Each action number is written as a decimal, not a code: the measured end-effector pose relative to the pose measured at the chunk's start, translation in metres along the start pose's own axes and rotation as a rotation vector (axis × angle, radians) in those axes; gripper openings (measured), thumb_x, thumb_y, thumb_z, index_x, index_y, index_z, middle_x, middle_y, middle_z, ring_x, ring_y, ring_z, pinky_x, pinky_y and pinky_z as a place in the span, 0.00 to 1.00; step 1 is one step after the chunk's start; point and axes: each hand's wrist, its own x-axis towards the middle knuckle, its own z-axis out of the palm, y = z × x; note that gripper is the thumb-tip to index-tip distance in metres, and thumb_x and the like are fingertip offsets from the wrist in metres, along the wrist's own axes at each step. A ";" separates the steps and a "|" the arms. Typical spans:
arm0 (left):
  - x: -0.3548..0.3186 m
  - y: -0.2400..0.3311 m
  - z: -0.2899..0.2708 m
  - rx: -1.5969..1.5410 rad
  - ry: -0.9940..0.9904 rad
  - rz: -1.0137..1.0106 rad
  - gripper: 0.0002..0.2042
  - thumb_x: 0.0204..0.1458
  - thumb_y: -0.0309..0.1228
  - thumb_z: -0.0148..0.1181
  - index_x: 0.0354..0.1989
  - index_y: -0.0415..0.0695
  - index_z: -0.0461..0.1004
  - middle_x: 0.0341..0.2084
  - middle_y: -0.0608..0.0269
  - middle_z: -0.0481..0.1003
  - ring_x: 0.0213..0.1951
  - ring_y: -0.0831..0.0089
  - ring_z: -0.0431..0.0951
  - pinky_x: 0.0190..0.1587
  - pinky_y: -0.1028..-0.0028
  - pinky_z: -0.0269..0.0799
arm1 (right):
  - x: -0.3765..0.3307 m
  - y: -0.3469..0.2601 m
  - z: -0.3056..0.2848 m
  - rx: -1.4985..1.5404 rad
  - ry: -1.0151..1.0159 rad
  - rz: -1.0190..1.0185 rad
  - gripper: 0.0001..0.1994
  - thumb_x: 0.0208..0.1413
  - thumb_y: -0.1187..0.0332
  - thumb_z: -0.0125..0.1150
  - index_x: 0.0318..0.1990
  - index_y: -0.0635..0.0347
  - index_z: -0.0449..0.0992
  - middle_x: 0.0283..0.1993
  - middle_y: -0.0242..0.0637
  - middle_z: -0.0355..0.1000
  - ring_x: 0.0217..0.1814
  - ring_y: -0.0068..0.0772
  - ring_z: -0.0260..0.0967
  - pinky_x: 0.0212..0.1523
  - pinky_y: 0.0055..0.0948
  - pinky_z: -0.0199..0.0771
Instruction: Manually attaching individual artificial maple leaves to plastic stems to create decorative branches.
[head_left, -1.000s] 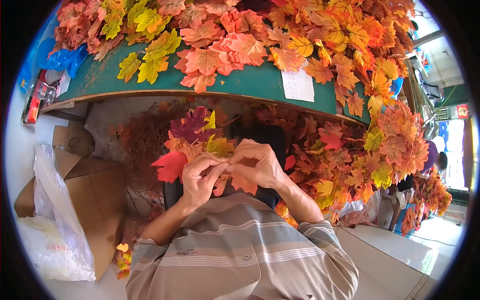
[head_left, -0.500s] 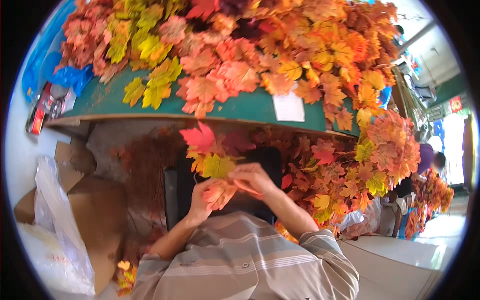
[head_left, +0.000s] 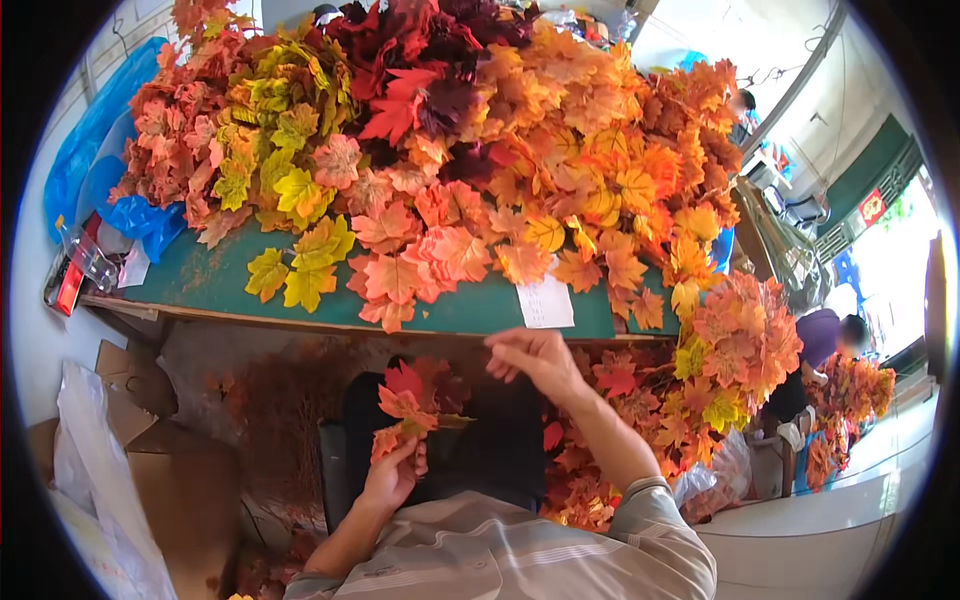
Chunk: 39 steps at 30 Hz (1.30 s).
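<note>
Low over my lap, my left hand [head_left: 393, 475] is closed round the lower end of a sprig of artificial maple leaves [head_left: 404, 403]. The sprig's leaves are red, orange and dark red, with a thin stem end pointing to the right. Off to the right, my right hand [head_left: 535, 362] is raised just in front of the table edge. Its fingers are loosely bent and apart, and nothing shows in them. Beyond it, salmon-pink maple leaves [head_left: 450, 258] hang toward the front of the green table [head_left: 200, 275].
Heaped leaf bunches cover the table: yellow-green [head_left: 290, 95], dark red [head_left: 400, 100] and orange [head_left: 560, 95]. A paper slip [head_left: 546, 303] lies at the edge. More leaves [head_left: 745, 335] pile up at right. A cardboard box [head_left: 185, 500] stands left. A person [head_left: 818, 335] works farther right.
My right hand has left the sprig and moved up and right toward the table. My left hand has lowered with the sprig. The view has tilted up, showing more of the heap.
</note>
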 end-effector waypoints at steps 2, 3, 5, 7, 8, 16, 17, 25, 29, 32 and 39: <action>0.001 -0.001 -0.002 0.004 -0.012 0.007 0.08 0.57 0.28 0.54 0.44 0.41 0.71 0.27 0.67 0.72 0.27 0.78 0.70 0.30 0.77 0.63 | 0.020 -0.028 -0.005 -0.083 0.047 -0.030 0.12 0.59 0.69 0.57 0.46 0.67 0.75 0.32 0.39 0.77 0.30 0.22 0.73 0.32 0.21 0.73; 0.003 -0.002 -0.002 0.009 -0.017 -0.001 0.09 0.57 0.28 0.54 0.44 0.40 0.71 0.28 0.67 0.72 0.28 0.78 0.71 0.30 0.77 0.64 | 0.030 -0.037 -0.007 -0.115 0.067 -0.064 0.12 0.58 0.69 0.57 0.46 0.67 0.75 0.32 0.39 0.77 0.30 0.22 0.73 0.32 0.20 0.73; 0.007 0.001 -0.004 -0.013 -0.044 -0.004 0.09 0.56 0.27 0.55 0.45 0.40 0.71 0.28 0.66 0.73 0.28 0.77 0.71 0.31 0.77 0.64 | 0.057 -0.048 -0.015 -0.174 0.075 -0.135 0.12 0.58 0.69 0.58 0.45 0.68 0.76 0.31 0.38 0.77 0.30 0.21 0.73 0.32 0.20 0.73; 0.008 0.004 -0.009 -0.025 -0.030 -0.052 0.09 0.56 0.27 0.55 0.45 0.40 0.71 0.27 0.65 0.73 0.27 0.76 0.71 0.30 0.76 0.65 | 0.087 -0.060 -0.024 -0.226 0.082 -0.202 0.12 0.57 0.69 0.59 0.45 0.68 0.76 0.31 0.37 0.77 0.30 0.21 0.73 0.32 0.19 0.72; 0.008 0.005 -0.009 -0.026 -0.035 -0.043 0.09 0.56 0.27 0.55 0.45 0.40 0.71 0.27 0.65 0.73 0.27 0.76 0.71 0.30 0.76 0.65 | 0.104 -0.067 -0.028 -0.338 0.132 -0.311 0.12 0.56 0.69 0.60 0.43 0.67 0.77 0.30 0.36 0.77 0.29 0.20 0.73 0.31 0.19 0.72; 0.016 0.014 -0.015 -0.028 -0.054 0.007 0.09 0.57 0.28 0.55 0.44 0.39 0.71 0.27 0.63 0.74 0.26 0.72 0.74 0.29 0.73 0.68 | 0.237 -0.176 -0.010 -0.858 0.465 -0.856 0.11 0.48 0.66 0.63 0.38 0.60 0.80 0.26 0.40 0.77 0.27 0.29 0.75 0.31 0.28 0.72; 0.018 0.013 -0.017 -0.037 -0.060 -0.002 0.09 0.57 0.28 0.55 0.44 0.39 0.71 0.27 0.63 0.74 0.25 0.72 0.74 0.29 0.73 0.68 | 0.255 -0.181 -0.005 -0.858 0.462 -0.861 0.11 0.48 0.66 0.63 0.38 0.60 0.80 0.26 0.40 0.77 0.27 0.29 0.75 0.31 0.28 0.72; 0.020 0.023 -0.018 -0.040 -0.058 -0.005 0.10 0.58 0.27 0.53 0.44 0.35 0.71 0.27 0.61 0.73 0.25 0.73 0.70 0.29 0.73 0.67 | 0.331 -0.179 -0.005 -1.052 0.461 -0.642 0.10 0.44 0.62 0.63 0.32 0.55 0.82 0.31 0.44 0.77 0.38 0.48 0.75 0.40 0.41 0.73; 0.020 0.027 -0.025 -0.058 -0.043 -0.016 0.10 0.58 0.27 0.54 0.44 0.35 0.71 0.27 0.61 0.73 0.26 0.73 0.70 0.29 0.74 0.66 | 0.332 -0.180 -0.002 -0.975 0.520 -0.636 0.11 0.44 0.62 0.64 0.34 0.55 0.82 0.33 0.46 0.77 0.38 0.49 0.75 0.42 0.40 0.73; 0.022 0.028 -0.025 -0.050 -0.026 -0.033 0.10 0.58 0.27 0.53 0.44 0.35 0.71 0.27 0.61 0.72 0.26 0.74 0.70 0.30 0.74 0.66 | 0.339 -0.178 -0.005 -1.073 0.391 -0.723 0.10 0.44 0.63 0.63 0.33 0.56 0.81 0.31 0.46 0.76 0.37 0.49 0.74 0.40 0.39 0.74; 0.022 0.026 -0.026 -0.072 -0.057 -0.037 0.09 0.57 0.27 0.54 0.44 0.36 0.71 0.27 0.62 0.73 0.26 0.74 0.70 0.29 0.74 0.67 | 0.330 -0.179 -0.010 -1.053 0.451 -0.756 0.09 0.44 0.64 0.62 0.30 0.56 0.82 0.27 0.46 0.75 0.33 0.48 0.75 0.37 0.39 0.74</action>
